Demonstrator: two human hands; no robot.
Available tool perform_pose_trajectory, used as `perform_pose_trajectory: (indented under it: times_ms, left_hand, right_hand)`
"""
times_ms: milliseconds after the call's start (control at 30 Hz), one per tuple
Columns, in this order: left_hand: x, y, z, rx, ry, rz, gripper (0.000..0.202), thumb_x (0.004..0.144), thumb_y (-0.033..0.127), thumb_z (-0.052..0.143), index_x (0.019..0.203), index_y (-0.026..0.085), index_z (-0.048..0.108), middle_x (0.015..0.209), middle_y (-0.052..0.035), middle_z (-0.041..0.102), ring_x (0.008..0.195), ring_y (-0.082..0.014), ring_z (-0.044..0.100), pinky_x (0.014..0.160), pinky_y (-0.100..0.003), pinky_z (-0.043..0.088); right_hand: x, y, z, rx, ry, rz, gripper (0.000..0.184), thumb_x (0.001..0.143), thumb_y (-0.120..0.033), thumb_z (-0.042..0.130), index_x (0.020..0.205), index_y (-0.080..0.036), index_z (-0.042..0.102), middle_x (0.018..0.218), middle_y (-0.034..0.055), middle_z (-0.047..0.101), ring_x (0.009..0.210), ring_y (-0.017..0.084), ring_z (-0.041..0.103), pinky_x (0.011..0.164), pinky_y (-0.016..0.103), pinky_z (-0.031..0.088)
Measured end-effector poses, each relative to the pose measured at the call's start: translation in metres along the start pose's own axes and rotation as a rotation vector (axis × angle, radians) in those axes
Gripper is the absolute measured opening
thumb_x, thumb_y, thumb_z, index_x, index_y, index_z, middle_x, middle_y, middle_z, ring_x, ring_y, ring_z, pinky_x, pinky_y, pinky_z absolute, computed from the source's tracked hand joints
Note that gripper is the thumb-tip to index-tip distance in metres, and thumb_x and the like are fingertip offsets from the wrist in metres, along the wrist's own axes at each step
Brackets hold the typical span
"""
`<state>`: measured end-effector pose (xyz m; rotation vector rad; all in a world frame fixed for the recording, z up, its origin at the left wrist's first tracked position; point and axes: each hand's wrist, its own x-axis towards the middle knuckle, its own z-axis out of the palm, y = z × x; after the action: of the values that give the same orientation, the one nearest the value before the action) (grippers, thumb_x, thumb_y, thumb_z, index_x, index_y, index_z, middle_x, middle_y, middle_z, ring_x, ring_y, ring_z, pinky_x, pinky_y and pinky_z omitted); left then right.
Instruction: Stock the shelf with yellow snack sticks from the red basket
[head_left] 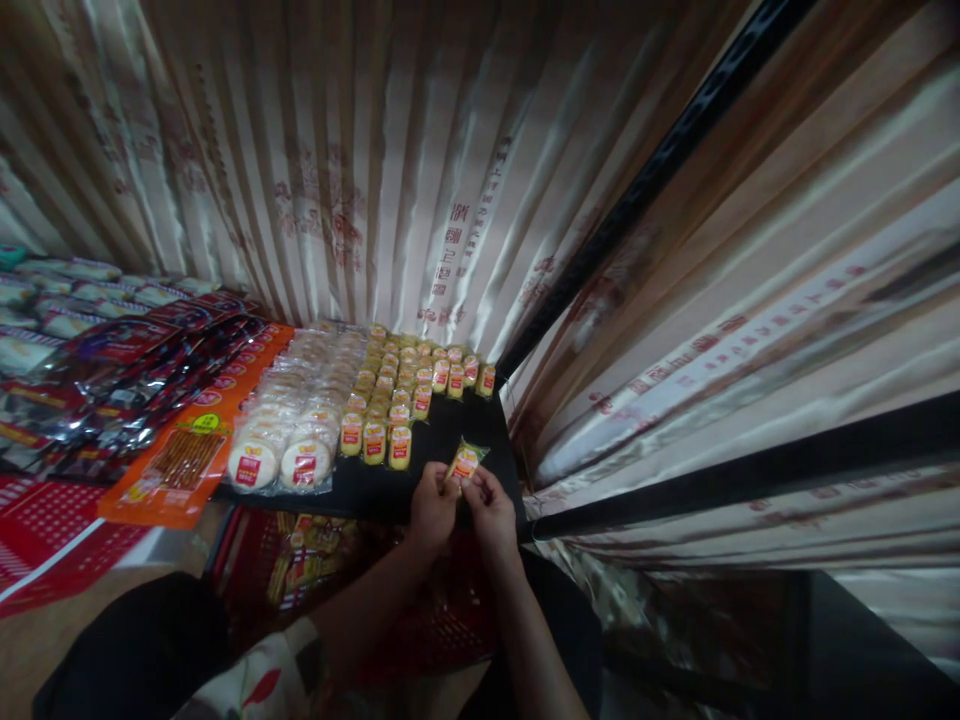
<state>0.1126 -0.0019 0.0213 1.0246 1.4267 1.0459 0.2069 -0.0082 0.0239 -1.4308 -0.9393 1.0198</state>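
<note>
Between my two hands is a small wrapped snack cake (466, 460), yellow with a red label, tilted upright above the front edge of a black shelf (457, 430). My left hand (433, 508) pinches its left side, and my right hand (491, 505) grips its lower right part. Rows of the same yellow packets (375, 440) stand on the shelf, to the left of and behind my hands. Beside those rows lie clear-wrapped round white cakes (304, 462) with red labels.
Below the shelf, a red basket (240, 550) holds more yellow packets. Farther left lie an orange snack bag (184, 465) and dark red bags (150, 380). A pleated printed curtain (390, 170) hangs behind; black metal bars (637, 190) cross the right side.
</note>
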Motion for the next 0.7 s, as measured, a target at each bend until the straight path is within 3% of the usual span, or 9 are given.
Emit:
perform_pose_trajectory:
  times_ms: [167, 267, 500, 700]
  left_hand:
    - [0.018, 0.023, 0.01, 0.33, 0.061, 0.019, 0.024, 0.084, 0.018, 0.045, 0.101, 0.015, 0.062, 0.109, -0.0101, 0.059, 0.098, -0.0159, 0.057, 0.092, -0.027, 0.042]
    - [0.031, 0.031, 0.018, 0.415, 0.04, 0.002, 0.029, 0.086, 0.018, 0.043, 0.106, 0.016, 0.063, 0.109, -0.0104, 0.06, 0.104, -0.0172, 0.055, 0.094, -0.026, 0.04]
    - [0.063, 0.041, 0.038, 0.404, 0.014, 0.01, 0.033, 0.086, 0.017, 0.043, 0.115, 0.013, 0.06, 0.112, -0.0122, 0.06, 0.102, -0.0158, 0.058, 0.092, -0.023, 0.042]
    - [0.09, 0.043, 0.052, 0.403, 0.026, 0.005, 0.031, 0.086, 0.021, 0.047, 0.114, 0.017, 0.06, 0.115, -0.0114, 0.061, 0.103, -0.0179, 0.059, 0.09, -0.026, 0.044]
  right_hand:
    - [0.029, 0.004, -0.001, -0.054, 0.056, -0.064, 0.042, 0.065, -0.039, 0.065, 0.1, -0.017, 0.063, 0.09, 0.0085, 0.072, 0.082, 0.022, 0.067, 0.078, 0.034, 0.054]
    - [0.046, 0.007, -0.001, -0.157, 0.089, -0.118, 0.047, 0.068, -0.042, 0.06, 0.106, -0.014, 0.062, 0.096, 0.0118, 0.07, 0.085, 0.022, 0.066, 0.08, 0.035, 0.052]
    - [0.086, 0.019, 0.003, -0.418, 0.22, -0.238, 0.05, 0.074, -0.043, 0.05, 0.109, -0.011, 0.063, 0.099, 0.014, 0.066, 0.08, 0.02, 0.063, 0.078, 0.034, 0.05]
    - [0.116, 0.025, 0.011, -0.38, 0.286, -0.258, 0.046, 0.073, -0.041, 0.05, 0.108, -0.012, 0.06, 0.097, 0.0132, 0.067, 0.08, 0.021, 0.064, 0.074, 0.033, 0.05]
